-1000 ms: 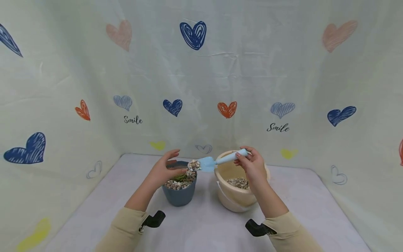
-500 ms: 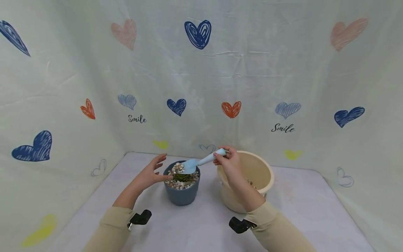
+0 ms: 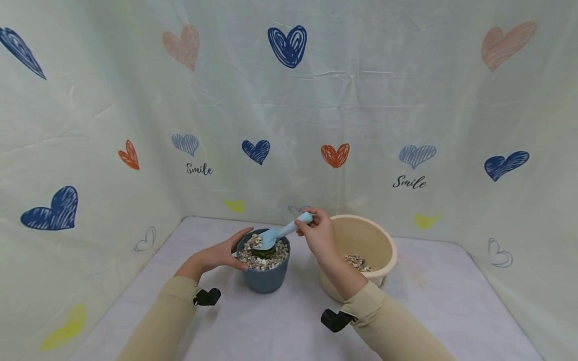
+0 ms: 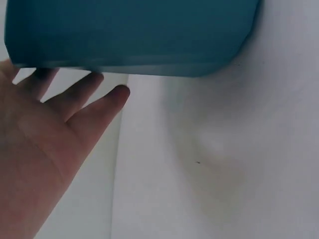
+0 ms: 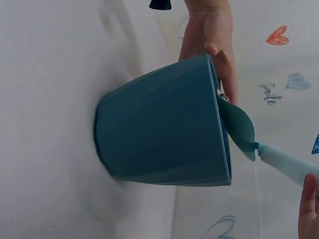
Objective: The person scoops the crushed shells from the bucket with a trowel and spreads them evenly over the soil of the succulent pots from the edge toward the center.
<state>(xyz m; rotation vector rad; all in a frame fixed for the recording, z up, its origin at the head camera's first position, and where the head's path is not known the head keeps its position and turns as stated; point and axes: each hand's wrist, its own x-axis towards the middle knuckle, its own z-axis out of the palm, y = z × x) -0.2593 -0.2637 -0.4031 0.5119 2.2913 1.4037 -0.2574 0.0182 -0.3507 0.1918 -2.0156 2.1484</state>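
My right hand (image 3: 321, 238) pinches the handle of a light blue hand trowel (image 3: 292, 228). The trowel's blade tilts down over the gravel (image 3: 253, 258) inside a blue-grey flower pot (image 3: 266, 281), above a small green plant (image 3: 263, 252) that it partly covers. At the pot's left side, my left hand (image 3: 221, 252) holds the rim, thumb in front and fingers toward the back. In the right wrist view the trowel blade (image 5: 240, 125) dips past the pot's rim, and the left thumb touches that rim. The left wrist view shows the pot's side (image 4: 129, 37) beside the fingers.
A cream bucket (image 3: 361, 231) with some gravel (image 3: 356, 261) in the bottom stands right of the pot, behind my right forearm. Both stand on a white-covered table (image 3: 271, 326). A curtain printed with hearts (image 3: 293, 105) hangs behind and along the sides.
The trowel has travelled left from near the bucket to above the pot and tipped down, its load of gravel now in the pot. My left hand has come onto the pot's rim.
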